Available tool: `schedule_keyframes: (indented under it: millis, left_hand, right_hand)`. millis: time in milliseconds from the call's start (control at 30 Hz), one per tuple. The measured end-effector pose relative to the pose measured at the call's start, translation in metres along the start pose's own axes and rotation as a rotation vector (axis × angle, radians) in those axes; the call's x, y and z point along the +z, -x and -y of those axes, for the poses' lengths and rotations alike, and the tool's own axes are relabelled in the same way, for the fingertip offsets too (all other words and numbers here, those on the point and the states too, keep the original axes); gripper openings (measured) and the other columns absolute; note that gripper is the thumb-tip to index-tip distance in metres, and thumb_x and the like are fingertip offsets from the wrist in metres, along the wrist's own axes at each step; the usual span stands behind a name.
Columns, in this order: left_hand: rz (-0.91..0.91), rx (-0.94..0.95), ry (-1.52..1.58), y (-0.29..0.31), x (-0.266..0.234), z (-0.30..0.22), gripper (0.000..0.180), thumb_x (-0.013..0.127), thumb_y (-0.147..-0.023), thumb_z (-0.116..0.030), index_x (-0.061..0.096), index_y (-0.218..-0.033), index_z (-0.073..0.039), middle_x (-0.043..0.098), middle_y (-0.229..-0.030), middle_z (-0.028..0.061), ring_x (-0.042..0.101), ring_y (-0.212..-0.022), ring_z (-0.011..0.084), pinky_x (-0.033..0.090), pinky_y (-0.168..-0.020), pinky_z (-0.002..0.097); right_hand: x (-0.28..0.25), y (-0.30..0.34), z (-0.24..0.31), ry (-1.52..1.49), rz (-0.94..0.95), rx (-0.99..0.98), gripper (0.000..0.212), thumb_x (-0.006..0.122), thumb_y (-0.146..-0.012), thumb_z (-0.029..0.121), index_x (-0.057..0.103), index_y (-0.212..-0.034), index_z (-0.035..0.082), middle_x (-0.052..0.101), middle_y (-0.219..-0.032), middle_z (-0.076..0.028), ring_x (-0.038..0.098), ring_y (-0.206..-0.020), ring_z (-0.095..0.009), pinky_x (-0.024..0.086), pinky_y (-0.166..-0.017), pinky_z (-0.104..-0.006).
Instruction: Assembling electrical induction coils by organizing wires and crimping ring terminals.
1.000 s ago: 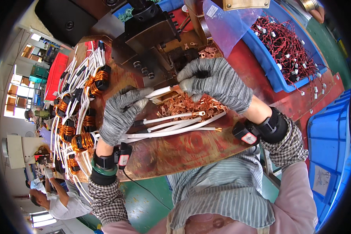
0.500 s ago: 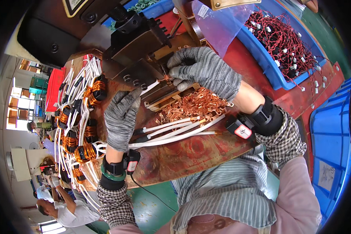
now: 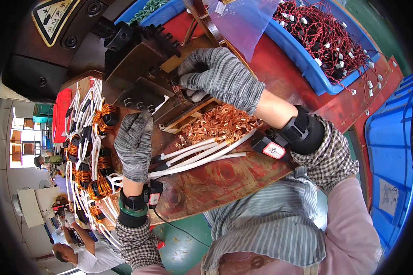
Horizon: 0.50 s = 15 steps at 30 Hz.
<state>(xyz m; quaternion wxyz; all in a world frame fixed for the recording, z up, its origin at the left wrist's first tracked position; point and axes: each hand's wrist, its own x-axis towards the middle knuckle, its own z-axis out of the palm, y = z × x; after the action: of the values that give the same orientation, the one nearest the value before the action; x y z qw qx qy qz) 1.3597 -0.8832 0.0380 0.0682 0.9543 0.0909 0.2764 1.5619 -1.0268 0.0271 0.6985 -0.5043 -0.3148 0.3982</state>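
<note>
My left hand, in a grey knitted glove, is closed with its fingertips pinched on a white cable at the black press tooling. The cable's short visible length slants up into the tooling. At the other side of the tooling, my right hand, gloved alike, is closed, thumb and fingers pinched together. A small copper-coloured piece shows at its fingertips, like the copper cable lugs heaped just below. The cable's end inside the tooling is hidden.
White cables lie across the red worktable. Copper-wound coils with white leads crowd its left side. A blue bin of red-and-black twisted wires stands far right, near a clear plastic bag. Another person works at lower left.
The whole view has shifted, so the press and both hands appear farther left. My left fingers are more curled. Both hands stay at the press tooling, with the white cable still in it.
</note>
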Motion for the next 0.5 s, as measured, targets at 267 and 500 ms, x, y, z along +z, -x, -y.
schedule_keyframes:
  millis: [267,500]
  left_hand:
    - [0.003,0.016,0.004,0.0003,0.0005,0.0005,0.02,0.061,-0.08,-0.005,0.065,-0.099,-0.001,0.062,-0.094,0.0112,0.061,-0.084,0.0231,0.048,-0.075,0.0297]
    - [0.016,0.025,-0.039,0.0005,0.0014,0.0011,0.02,0.06,-0.081,-0.006,0.064,-0.1,-0.002,0.062,-0.096,0.0115,0.061,-0.084,0.0241,0.048,-0.075,0.0304]
  right_hand:
    - [-0.0045,-0.0009,-0.001,0.135,0.011,-0.033,0.015,0.064,-0.081,0.006,0.061,-0.091,-0.003,0.064,-0.077,-0.01,0.063,-0.064,-0.014,0.055,-0.057,-0.0247]
    - [-0.0065,-0.0016,-0.0025,0.08,0.046,-0.057,0.016,0.064,-0.081,0.009,0.061,-0.092,-0.003,0.064,-0.076,-0.009,0.063,-0.062,-0.013,0.054,-0.056,-0.024]
